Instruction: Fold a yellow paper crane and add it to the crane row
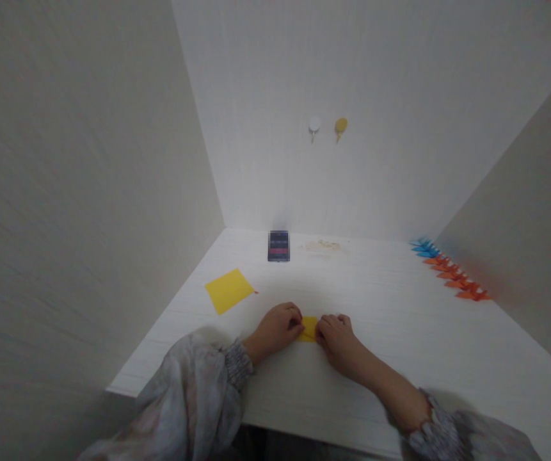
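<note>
Between my two hands, near the front of the white table, lies a small folded piece of yellow origami paper (309, 328). My left hand (279, 328) pinches its left side with curled fingers. On its right edge, my right hand (338, 338) is closed with the fingertips pressed together. The fingers cover both ends of the paper, so only its middle shows. Farther left on the table lies flat yellow paper (230, 291), apart from my hands.
A row of folded paper figures, blue ones (425, 248) behind orange ones (458, 280), runs along the right wall. A dark, pixelated device (279, 246) sits at the back. A white hook (314, 125) and a yellow hook (341, 126) are on the back wall.
</note>
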Demonstrator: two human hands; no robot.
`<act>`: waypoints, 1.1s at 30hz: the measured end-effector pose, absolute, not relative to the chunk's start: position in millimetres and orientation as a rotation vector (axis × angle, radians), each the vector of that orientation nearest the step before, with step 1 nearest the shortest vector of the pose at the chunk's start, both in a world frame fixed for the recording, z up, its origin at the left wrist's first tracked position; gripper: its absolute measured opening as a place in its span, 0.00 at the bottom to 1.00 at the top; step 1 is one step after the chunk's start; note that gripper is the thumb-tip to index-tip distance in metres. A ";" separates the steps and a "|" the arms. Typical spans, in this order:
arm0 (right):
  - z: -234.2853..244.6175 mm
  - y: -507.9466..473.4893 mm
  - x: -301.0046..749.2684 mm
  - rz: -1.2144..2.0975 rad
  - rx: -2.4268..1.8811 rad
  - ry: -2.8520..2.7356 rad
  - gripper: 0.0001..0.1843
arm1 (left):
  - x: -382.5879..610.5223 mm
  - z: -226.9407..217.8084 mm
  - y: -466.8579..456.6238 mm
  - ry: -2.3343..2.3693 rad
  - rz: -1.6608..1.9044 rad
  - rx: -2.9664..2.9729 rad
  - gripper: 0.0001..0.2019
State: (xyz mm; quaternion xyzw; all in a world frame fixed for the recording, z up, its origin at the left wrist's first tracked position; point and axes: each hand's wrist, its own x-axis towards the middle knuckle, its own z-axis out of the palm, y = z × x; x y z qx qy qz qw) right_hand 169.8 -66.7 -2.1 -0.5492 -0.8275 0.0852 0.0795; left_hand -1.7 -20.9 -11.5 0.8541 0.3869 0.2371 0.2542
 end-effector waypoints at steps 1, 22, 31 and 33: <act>-2.1 -66.7 169.5 0.253 -1.640 -2.465 0.08 | -1.7 -11.7 -20.8 1.053 0.643 2.319 0.02; -3.2 -67.3 163.2 0.263 -1.792 -2.340 0.08 | 2.1 -12.2 -23.0 1.147 0.577 2.355 0.02; -0.3 -65.7 160.4 0.303 -1.850 -2.255 0.08 | 2.7 -13.5 -24.7 1.186 0.551 2.378 0.02; 0.5 -65.7 159.9 0.309 -1.862 -2.254 0.08 | 2.9 -13.0 -25.6 1.192 0.550 2.391 0.02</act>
